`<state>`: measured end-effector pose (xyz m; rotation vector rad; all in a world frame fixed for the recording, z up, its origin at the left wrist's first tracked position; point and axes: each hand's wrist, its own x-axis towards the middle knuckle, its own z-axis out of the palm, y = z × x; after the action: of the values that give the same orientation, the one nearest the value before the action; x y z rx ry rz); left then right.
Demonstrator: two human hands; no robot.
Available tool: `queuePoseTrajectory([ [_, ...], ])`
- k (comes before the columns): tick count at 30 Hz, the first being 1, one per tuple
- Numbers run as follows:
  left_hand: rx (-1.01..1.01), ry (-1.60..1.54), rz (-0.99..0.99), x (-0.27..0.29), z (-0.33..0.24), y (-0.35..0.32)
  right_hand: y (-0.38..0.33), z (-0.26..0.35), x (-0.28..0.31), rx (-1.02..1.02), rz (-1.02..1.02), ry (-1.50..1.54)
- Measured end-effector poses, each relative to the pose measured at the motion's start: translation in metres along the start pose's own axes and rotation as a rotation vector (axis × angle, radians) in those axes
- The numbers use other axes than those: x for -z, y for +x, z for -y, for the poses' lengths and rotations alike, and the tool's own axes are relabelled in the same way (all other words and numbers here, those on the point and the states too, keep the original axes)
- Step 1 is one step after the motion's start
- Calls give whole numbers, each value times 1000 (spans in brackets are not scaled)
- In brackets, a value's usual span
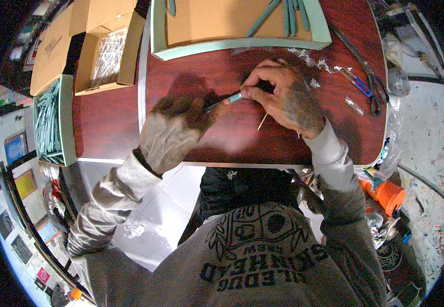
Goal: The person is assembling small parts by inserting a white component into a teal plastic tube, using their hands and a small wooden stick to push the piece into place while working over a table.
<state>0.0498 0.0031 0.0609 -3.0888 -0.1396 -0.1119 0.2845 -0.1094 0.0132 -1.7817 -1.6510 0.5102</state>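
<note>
Over the red-brown tabletop, my left hand (173, 125) and my right hand (281, 94) meet at a slim grey-green pen-like stick (235, 97). My left fingers are wrapped round its lower-left part. At its upper-right end, my right thumb and forefinger pinch the tip; whether a small piece is also between them is hidden. A thin pale wooden stick (262, 121) points down from beneath my right hand. Beyond my hands stands a pale green cardboard tray (242, 47), with several similar grey-green sticks (291, 18) lying in it.
To the left are a cardboard box (81, 64) of thin white sticks (110, 53) and a green box (68, 120) full of grey-green sticks (48, 120). At the right lie black scissors (373, 84), a blue-handled tool (361, 86) and small white pieces (324, 65). An orange container (388, 195) stands below the table's right corner.
</note>
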Motion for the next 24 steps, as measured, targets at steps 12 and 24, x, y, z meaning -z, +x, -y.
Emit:
queuePoseTrajectory([
  [12, 309, -234, -36, -13, 13, -11, 0, -9, 14, 138, 49, 121],
  [24, 476, -642, -393, -1, -49, -20, -37, 39, -7, -85, -114, 1003],
])
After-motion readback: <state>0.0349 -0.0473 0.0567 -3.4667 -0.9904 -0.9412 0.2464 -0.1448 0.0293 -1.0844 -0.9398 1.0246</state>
